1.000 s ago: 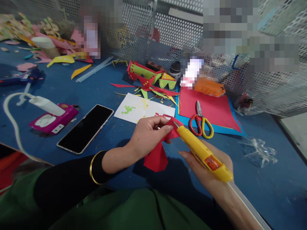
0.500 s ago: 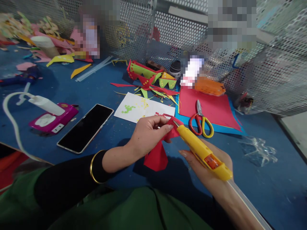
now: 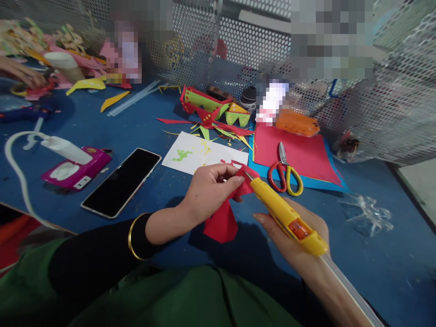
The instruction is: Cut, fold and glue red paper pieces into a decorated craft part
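My left hand point(image 3: 213, 188) is closed, pinching a folded red paper piece point(image 3: 223, 222) between thumb and fingers. Part of that paper hangs below the hand, and its upper end sticks out past the fingertips. In my right hand point(image 3: 299, 236) is a yellow hot glue gun point(image 3: 289, 218), with a clear glue stick trailing from its back along the wrist. The metal nozzle meets or nearly meets the red paper's upper end. Just beyond the left hand lies a white card point(image 3: 190, 152) scattered with tiny green, yellow and red paper bits.
Scissors point(image 3: 284, 170) rest on red and blue paper sheets point(image 3: 306, 159) at right. A phone point(image 3: 122, 181) and a purple power socket point(image 3: 76, 168) are at left. Decorated paper shapes point(image 3: 211, 111) stand behind. Another person's hand point(image 3: 25, 75) holds scissors at far left.
Another person's hand with scissors has come into view at the far left. My hands, the red paper and the glue gun have barely moved.
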### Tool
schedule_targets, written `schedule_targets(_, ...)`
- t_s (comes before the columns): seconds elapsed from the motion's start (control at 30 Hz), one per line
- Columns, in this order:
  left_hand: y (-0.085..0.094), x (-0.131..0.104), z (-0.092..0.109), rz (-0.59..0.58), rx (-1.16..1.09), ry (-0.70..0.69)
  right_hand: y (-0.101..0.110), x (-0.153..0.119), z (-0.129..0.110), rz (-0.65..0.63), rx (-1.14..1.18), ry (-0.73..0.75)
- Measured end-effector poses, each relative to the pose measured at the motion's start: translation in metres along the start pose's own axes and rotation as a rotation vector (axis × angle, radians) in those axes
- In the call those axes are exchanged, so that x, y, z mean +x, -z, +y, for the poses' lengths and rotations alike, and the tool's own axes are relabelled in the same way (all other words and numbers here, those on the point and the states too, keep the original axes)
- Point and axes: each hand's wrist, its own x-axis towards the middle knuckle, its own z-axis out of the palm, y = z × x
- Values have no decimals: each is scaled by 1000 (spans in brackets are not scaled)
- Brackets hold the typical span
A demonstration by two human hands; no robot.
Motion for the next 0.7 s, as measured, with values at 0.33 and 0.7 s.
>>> schedule_targets(0.33, -2, -1, 2, 31, -39, 25, 4, 1, -3, 116, 53, 95)
schedule_targets(0.7, -2, 1, 0, 24, -52, 72, 7, -2, -2, 144, 282, 46)
